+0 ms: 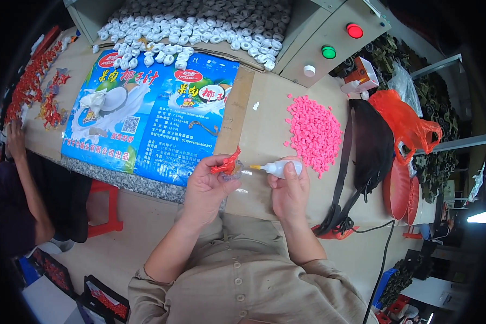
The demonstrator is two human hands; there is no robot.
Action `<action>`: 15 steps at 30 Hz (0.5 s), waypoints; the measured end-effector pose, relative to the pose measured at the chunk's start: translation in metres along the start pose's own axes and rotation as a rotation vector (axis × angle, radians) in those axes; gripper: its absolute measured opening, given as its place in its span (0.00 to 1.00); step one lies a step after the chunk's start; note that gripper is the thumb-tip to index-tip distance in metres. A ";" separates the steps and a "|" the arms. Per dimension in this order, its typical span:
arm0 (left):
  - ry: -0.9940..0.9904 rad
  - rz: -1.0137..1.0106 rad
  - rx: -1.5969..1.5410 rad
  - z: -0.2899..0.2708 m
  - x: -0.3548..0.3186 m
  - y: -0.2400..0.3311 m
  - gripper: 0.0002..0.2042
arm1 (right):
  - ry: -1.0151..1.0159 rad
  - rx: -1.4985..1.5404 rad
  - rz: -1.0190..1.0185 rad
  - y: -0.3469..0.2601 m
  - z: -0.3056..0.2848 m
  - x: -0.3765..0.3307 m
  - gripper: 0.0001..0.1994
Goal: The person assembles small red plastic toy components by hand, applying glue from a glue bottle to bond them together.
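Note:
My left hand (208,189) pinches a small red plastic figure (228,162) joined to a clear, yellowish piece (232,171), just past the table's front edge. In my right hand (290,191) lies a small white squeeze bottle (282,169), tilted sideways with its thin yellow nozzle (255,167) aimed left at the clear piece. The tip is very close to that piece; whether they touch I cannot tell. Right of the bottle spreads a pile of small pink pieces (314,132). Beyond my left hand a blue printed cardboard sheet (156,119) covers the table.
Many white rounded parts (200,35) fill the back. A control box (329,43) with red and green lamps stands back right. A black bag (367,148) and orange plastic bag (402,119) lie right. Another person's arm (29,183) is at left, near red figures (35,81).

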State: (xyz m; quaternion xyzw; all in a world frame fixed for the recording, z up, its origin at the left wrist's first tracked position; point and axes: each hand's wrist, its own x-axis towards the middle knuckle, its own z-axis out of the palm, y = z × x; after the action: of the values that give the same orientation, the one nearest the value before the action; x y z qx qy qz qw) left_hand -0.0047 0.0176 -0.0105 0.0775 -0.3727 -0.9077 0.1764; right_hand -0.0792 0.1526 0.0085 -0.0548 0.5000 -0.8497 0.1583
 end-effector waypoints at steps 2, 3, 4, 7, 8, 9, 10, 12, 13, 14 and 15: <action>0.003 -0.001 0.020 0.001 0.000 0.001 0.21 | -0.003 -0.008 -0.004 0.000 0.000 0.001 0.10; -0.001 -0.005 0.012 0.001 0.000 0.001 0.21 | -0.002 -0.011 -0.005 0.000 0.000 0.000 0.10; -0.005 -0.009 0.005 0.001 0.000 0.001 0.21 | -0.002 -0.014 -0.005 0.000 0.000 0.000 0.10; -0.004 -0.001 0.008 0.001 0.000 0.001 0.21 | 0.009 -0.006 -0.003 0.000 0.000 0.000 0.10; -0.002 0.001 0.006 0.002 0.000 0.001 0.21 | 0.007 -0.009 -0.002 0.000 -0.001 0.000 0.10; -0.006 0.000 0.006 0.001 0.000 0.001 0.21 | 0.006 -0.014 -0.004 0.001 -0.002 0.000 0.09; -0.010 -0.001 0.006 0.001 0.000 0.001 0.21 | 0.005 -0.020 -0.007 0.001 -0.002 0.000 0.09; -0.010 -0.003 0.006 0.001 0.000 0.001 0.20 | 0.006 -0.022 -0.010 0.001 0.000 0.000 0.09; -0.012 -0.006 0.008 0.001 0.000 0.001 0.20 | 0.008 -0.022 -0.014 0.001 0.000 0.000 0.09; -0.011 -0.005 0.008 0.001 0.000 0.001 0.20 | 0.007 -0.023 -0.013 0.001 0.000 0.000 0.09; -0.009 -0.009 0.011 0.001 0.000 0.002 0.20 | 0.004 -0.025 -0.012 0.001 -0.001 0.000 0.09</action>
State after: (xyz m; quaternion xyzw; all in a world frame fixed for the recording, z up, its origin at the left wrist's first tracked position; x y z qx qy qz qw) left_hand -0.0046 0.0170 -0.0085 0.0762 -0.3780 -0.9068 0.1702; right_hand -0.0793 0.1529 0.0070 -0.0583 0.5107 -0.8443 0.1515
